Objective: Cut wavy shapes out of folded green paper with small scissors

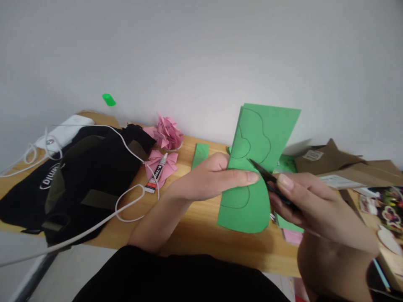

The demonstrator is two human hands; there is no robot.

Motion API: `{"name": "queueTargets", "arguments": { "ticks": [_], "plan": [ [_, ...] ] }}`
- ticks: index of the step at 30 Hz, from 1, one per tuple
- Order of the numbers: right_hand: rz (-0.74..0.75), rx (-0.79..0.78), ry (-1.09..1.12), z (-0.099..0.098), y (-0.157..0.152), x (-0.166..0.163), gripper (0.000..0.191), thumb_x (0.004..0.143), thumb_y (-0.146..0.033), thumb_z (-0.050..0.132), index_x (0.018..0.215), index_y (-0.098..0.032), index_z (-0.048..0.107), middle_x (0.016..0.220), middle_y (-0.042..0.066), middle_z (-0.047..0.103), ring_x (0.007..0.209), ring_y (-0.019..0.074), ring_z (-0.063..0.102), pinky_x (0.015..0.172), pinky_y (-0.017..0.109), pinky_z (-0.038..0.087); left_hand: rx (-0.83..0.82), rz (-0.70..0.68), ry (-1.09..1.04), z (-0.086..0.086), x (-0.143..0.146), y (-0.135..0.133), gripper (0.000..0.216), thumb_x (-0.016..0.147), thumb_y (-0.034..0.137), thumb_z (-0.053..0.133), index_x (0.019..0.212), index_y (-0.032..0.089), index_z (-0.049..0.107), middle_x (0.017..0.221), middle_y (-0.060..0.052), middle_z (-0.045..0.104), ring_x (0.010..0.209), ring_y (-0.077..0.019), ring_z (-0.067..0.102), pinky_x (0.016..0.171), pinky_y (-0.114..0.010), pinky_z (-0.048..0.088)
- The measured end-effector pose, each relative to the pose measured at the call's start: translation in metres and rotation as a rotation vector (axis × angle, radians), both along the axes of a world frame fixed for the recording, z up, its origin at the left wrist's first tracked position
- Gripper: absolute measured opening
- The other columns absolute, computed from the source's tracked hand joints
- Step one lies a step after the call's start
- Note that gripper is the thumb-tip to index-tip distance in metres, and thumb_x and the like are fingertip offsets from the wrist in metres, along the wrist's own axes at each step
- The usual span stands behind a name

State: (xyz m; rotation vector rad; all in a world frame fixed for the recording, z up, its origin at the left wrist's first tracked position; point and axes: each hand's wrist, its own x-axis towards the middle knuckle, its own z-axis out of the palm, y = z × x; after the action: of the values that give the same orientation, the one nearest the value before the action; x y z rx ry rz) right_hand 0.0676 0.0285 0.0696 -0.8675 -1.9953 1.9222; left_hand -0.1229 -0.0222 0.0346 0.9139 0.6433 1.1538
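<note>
A folded sheet of green paper [248,193] with curved pencil outlines stands tilted above the table. My left hand [217,176] pinches it near its left edge, thumb across the front and the other fingers behind. Dark scissors [267,178] are gripped in my right hand [308,205], their tip at the paper beside my left thumb. Along the lower right, the paper's edge is cut in a rounded curve, while its upper part still has straight edges. The scissors' handles are mostly hidden by my fingers.
On the wooden table [185,226] lie a black bag [91,180], a white cable [126,205], a glue tube [156,174] on pink folded paper [171,161], and a pink paper flower [168,132]. Brown cardboard [333,161] and a dark floral item [390,209] are at the right. The wall rises behind.
</note>
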Motion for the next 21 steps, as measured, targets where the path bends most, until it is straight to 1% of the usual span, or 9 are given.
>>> {"name": "queueTargets", "arguments": {
  "ticks": [3,7,13,21],
  "plan": [
    [-0.021,0.008,-0.011,0.0013,-0.0019,-0.0013,0.051,0.095,-0.052,0.046,0.054,-0.022,0.043,0.043,-0.006,0.029,0.04,0.0092,0.021,0.039,0.029,0.015,-0.001,-0.009,0.016,0.0005,-0.0003,-0.0004,0.01,0.08,0.019,0.062,0.073,0.013,0.066,0.071,-0.002,0.069,0.066,-0.0129,0.065,0.074,-0.028,0.052],
    [-0.026,-0.001,-0.029,0.0019,-0.0021,-0.0015,0.053,0.094,-0.056,0.045,0.053,-0.022,0.042,0.042,-0.006,0.027,0.039,0.0089,0.019,0.038,0.03,0.013,0.009,0.001,0.021,0.0011,-0.0001,-0.0002,0.011,0.08,0.019,0.062,0.072,0.012,0.066,0.071,-0.003,0.07,0.068,-0.0134,0.065,0.076,-0.029,0.052],
    [0.0,-0.041,-0.026,0.0007,0.0003,-0.0025,0.054,0.093,-0.057,0.046,0.052,-0.021,0.043,0.039,-0.007,0.026,0.036,0.0074,0.017,0.035,0.028,0.009,0.003,-0.012,0.029,0.001,-0.0012,0.0,0.013,0.081,0.019,0.06,0.072,0.012,0.067,0.07,-0.003,0.069,0.069,-0.0138,0.066,0.075,-0.029,0.052],
    [0.034,-0.038,0.02,0.0002,0.0024,-0.0007,0.052,0.096,-0.051,0.046,0.054,-0.02,0.045,0.041,-0.007,0.028,0.038,0.0071,0.019,0.036,0.026,0.013,0.012,-0.015,0.042,0.001,-0.0011,-0.0012,0.013,0.081,0.02,0.061,0.071,0.013,0.065,0.07,-0.003,0.069,0.068,-0.0134,0.065,0.071,-0.027,0.052]
  ]
}}
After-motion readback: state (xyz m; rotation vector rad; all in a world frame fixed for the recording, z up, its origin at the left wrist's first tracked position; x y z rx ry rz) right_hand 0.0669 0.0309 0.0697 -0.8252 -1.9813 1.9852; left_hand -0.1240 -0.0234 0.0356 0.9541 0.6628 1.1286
